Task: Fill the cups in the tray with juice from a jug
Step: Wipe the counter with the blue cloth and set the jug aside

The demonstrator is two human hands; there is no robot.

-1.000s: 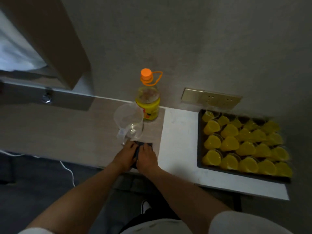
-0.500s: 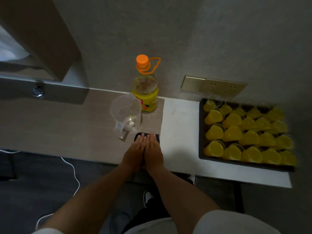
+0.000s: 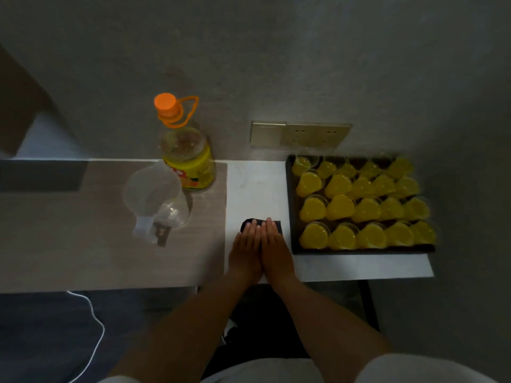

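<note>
A dark tray (image 3: 293,246) on the right of the white table part holds several clear cups (image 3: 340,208) filled with yellow juice. A clear plastic jug (image 3: 154,199), looking empty, stands on the wood-toned part to the left. Behind it is a juice bottle (image 3: 189,158) with an orange cap. My left hand (image 3: 246,247) and my right hand (image 3: 275,247) lie side by side, fingers straight, pressing flat on a small dark cloth (image 3: 277,225) just left of the tray.
A brass socket plate (image 3: 300,134) sits on the grey wall behind the tray. A white cable (image 3: 94,322) lies on the dark floor below the table's front edge. The table ends just right of the tray.
Both hands have slid the dark cloth to the right, from in front of the jug onto the white table part next to the tray. Their fingers went from curled to flat.
</note>
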